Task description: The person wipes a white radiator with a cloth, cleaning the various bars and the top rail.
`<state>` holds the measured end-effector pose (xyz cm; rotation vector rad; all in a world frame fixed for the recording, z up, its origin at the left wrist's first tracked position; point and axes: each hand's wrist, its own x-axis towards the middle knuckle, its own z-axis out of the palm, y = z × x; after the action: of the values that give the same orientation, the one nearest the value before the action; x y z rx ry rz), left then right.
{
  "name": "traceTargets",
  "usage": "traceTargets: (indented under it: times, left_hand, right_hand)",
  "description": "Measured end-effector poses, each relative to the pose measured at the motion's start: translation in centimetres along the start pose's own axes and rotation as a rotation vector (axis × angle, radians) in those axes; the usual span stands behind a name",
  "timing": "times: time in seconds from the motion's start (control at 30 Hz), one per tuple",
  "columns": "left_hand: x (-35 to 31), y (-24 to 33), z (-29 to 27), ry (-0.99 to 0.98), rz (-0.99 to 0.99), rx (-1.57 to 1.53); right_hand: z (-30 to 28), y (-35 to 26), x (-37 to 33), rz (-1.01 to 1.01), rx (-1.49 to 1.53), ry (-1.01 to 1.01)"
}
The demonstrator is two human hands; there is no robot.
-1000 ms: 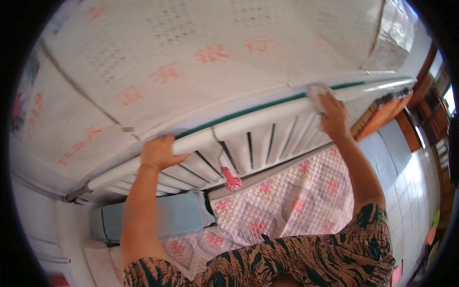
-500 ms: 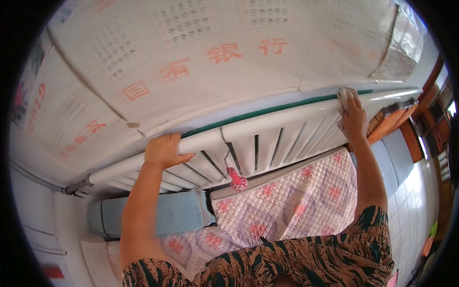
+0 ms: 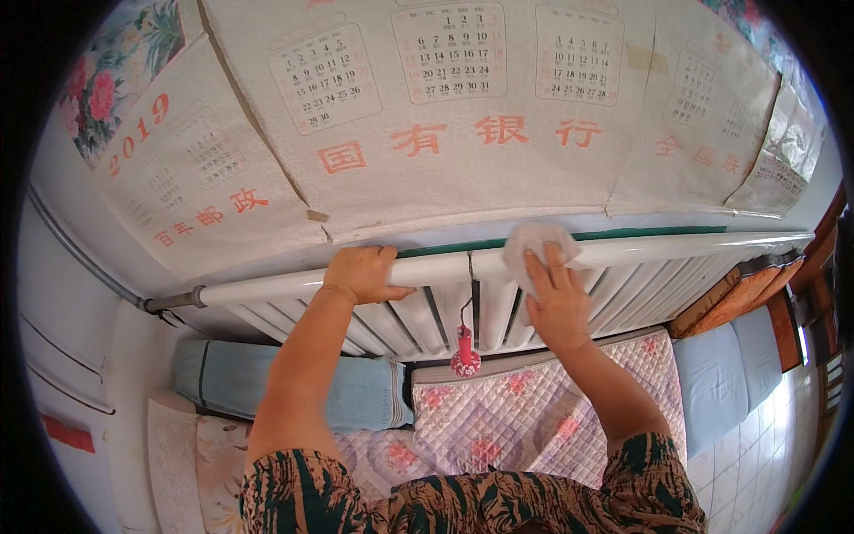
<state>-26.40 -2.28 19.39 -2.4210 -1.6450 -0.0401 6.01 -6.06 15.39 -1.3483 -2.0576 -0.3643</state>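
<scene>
A long white radiator (image 3: pixel 623 254) runs along the wall in front of me. My left hand (image 3: pixel 363 274) is closed over its top pipe, left of the middle, fingers behind and thumb along the front. A pale, crumpled cloth (image 3: pixel 536 238) lies under the fingers of my right hand (image 3: pixel 559 298), pressed against the top pipe right of the middle. Between my hands a dark cord loops over the pipe, with a red and white pendant (image 3: pixel 464 354) hanging from it.
Printed calendar sheets (image 3: pixel 480 187) cover the wall above a green strip (image 3: pixel 658 233). Below the radiator are a blue rolled bolster (image 3: pixel 258 369) and a quilted floral cover (image 3: pixel 534 418). A pipe (image 3: pixel 173 303) joins at the left; brown furniture (image 3: pixel 734 298) stands right.
My right hand has slid the cloth leftward along the top pipe, toward my left hand. My left hand keeps its hold, while the whole view has shifted.
</scene>
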Motion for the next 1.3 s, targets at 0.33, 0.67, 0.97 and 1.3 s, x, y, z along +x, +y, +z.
traceTargets:
  times: [0.33,0.67,0.97,1.3]
  left_hand:
    - [0.0,-0.2,0.4,0.060,0.045,-0.028]
    - [0.1,-0.2,0.4,0.062,0.047,-0.044]
    - [0.0,-0.6,1.0,0.087,0.056,-0.033]
    - [-0.3,-0.5,0.9,0.093,0.043,-0.022]
  right_hand:
    - [-2.3,8.3,-1.8,0.257,-0.041,0.093]
    - [-1.0,-0.8,1.0,0.081,0.175,-0.093]
    - [0.1,2.7,-0.6,0.138,0.063,0.122]
    - [-0.1,4.0,-1.5,0.119,0.162,0.055]
